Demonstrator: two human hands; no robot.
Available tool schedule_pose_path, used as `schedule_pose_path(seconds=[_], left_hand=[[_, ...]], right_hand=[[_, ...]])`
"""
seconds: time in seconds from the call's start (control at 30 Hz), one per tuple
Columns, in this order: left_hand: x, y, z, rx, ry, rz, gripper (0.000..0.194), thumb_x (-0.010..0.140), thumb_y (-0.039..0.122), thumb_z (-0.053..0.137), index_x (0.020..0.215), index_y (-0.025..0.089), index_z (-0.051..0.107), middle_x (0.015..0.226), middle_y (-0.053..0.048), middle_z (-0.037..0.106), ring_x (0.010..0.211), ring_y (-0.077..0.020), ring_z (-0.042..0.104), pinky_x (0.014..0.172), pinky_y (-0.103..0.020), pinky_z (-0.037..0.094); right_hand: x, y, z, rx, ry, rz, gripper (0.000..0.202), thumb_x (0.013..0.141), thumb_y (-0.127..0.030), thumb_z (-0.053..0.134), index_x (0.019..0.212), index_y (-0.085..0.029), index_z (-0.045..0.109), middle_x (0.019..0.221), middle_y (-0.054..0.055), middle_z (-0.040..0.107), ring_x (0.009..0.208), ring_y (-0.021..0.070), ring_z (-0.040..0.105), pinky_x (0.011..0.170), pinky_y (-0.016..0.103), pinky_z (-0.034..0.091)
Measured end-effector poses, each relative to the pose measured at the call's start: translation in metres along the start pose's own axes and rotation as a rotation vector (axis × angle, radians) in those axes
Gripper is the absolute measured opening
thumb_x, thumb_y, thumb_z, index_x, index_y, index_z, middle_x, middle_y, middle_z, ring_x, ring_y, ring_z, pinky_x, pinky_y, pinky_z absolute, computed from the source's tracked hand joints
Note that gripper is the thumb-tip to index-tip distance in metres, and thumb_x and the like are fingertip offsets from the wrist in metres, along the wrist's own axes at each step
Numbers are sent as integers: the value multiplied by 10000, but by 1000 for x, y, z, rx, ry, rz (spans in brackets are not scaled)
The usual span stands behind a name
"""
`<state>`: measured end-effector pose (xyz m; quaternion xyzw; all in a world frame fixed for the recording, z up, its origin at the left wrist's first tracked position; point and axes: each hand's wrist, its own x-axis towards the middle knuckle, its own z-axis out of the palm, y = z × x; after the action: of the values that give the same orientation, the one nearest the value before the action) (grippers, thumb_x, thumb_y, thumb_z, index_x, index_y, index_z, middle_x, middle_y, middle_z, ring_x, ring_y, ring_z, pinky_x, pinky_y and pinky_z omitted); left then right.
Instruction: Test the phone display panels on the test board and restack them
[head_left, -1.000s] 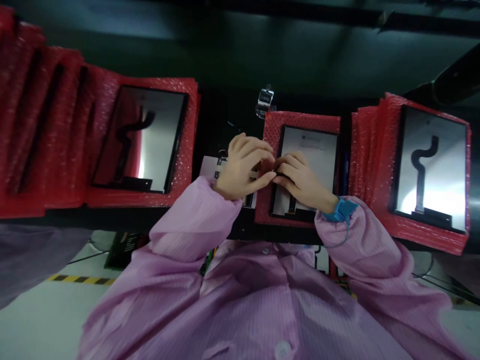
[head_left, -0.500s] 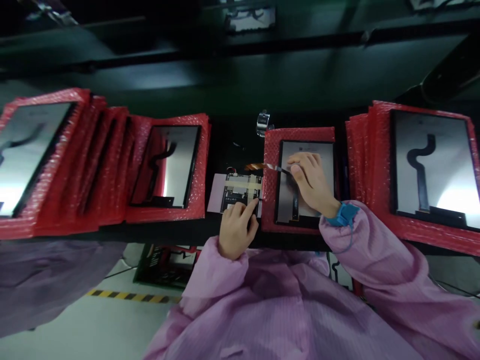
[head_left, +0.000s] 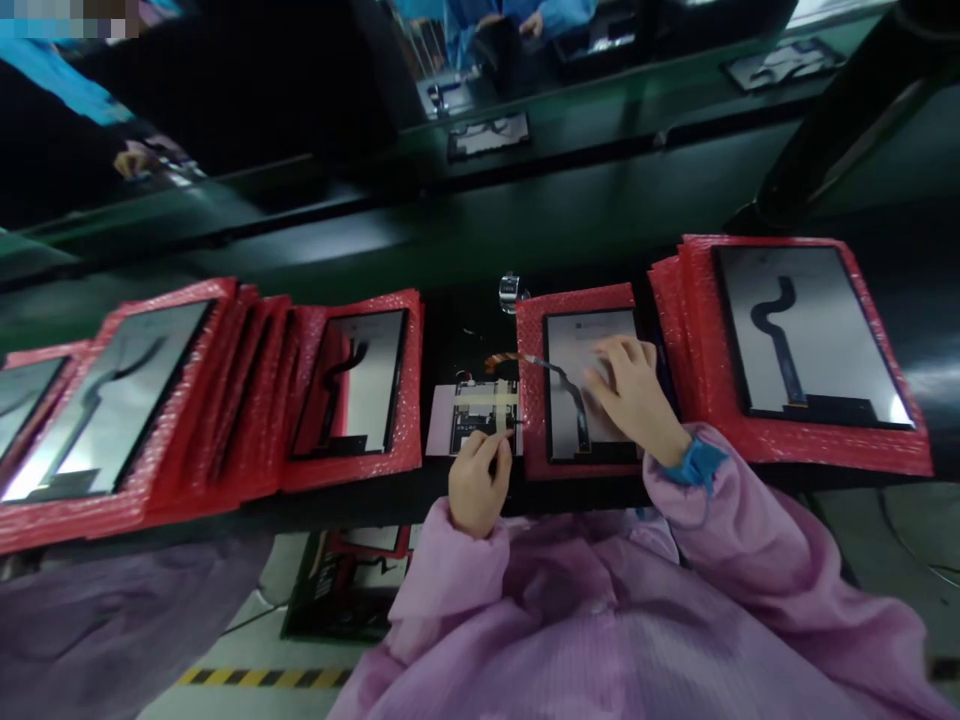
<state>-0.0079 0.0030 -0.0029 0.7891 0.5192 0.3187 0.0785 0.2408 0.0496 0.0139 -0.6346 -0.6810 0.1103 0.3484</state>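
A small circuit board (head_left: 474, 412) with pale tape strips lies on a light pad. My left hand (head_left: 478, 480) is at its lower right corner, index finger and thumb close together; whatever they pinch is too small to make out. Just right of the board, a display panel (head_left: 592, 380) rests on red bubble wrap (head_left: 533, 400). My right hand (head_left: 631, 390) is over the panel's right part, fingers apart, holding nothing. A dark flex cable (head_left: 567, 386) curves across the panel, and its orange end (head_left: 501, 360) reaches above the board.
Stacks of panels in red wrap stand left (head_left: 127, 390) and right (head_left: 814, 330). A shiny metal roll (head_left: 509, 293) sits behind the wrap. A green conveyor (head_left: 315, 210) runs beyond, with people in blue across it. A dark crate (head_left: 307, 590) is below the bench.
The view has shifted, showing more of the far side. My right hand has come off the flex cable and opened. The cable now lies uncovered across the panel. My left hand remains by the board.
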Motion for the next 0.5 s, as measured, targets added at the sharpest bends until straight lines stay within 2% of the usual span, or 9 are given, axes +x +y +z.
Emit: schedule_pose_path(seconds=[0.07, 0.1, 0.23, 0.37, 0.5], left_hand=[[-2, 9, 2, -120, 47, -3, 239, 1010, 183, 475, 979, 165, 711, 857, -43, 658, 792, -148, 649, 758, -259, 531], [-4, 15, 5, -148, 47, 10, 223, 1006, 183, 482, 1014, 165, 703, 924, -59, 675, 867, -159, 660, 810, -268, 542], [-9, 34, 19, -103, -51, 51, 266, 996, 225, 520, 1222, 156, 643, 1193, -119, 688, 1135, -231, 635, 1003, -378, 527], [-9, 42, 29, -30, -100, 57, 303, 1005, 265, 509, 1255, 124, 606, 1188, -148, 713, 1129, -277, 648, 1019, -463, 520], [-8, 44, 29, -17, -126, 44, 300, 1004, 275, 505, 1240, 126, 613, 1168, -162, 721, 1111, -295, 662, 1009, -491, 520]], right_hand=[[-25, 3, -8, -105, 22, 93, 297, 951, -334, 508, 1165, -145, 590, 1201, 183, 572, 1120, 341, 479, 1016, 542, 425], [-37, 3, -12, -139, 14, 131, 315, 954, -337, 501, 1181, -135, 585, 1206, 193, 564, 1126, 350, 487, 1011, 546, 437], [-73, -3, -15, -158, -3, 223, 413, 972, -346, 464, 1291, -93, 526, 1237, 217, 580, 1166, 358, 546, 1014, 524, 473], [-73, -1, -11, -111, 68, 289, 513, 943, -380, 500, 1363, -86, 489, 1262, 229, 593, 1207, 371, 561, 1062, 578, 439], [-61, 13, -19, 211, 44, 453, 618, 860, -511, 613, 1353, -153, 506, 1215, 179, 608, 1107, 324, 610, 963, 539, 520]])
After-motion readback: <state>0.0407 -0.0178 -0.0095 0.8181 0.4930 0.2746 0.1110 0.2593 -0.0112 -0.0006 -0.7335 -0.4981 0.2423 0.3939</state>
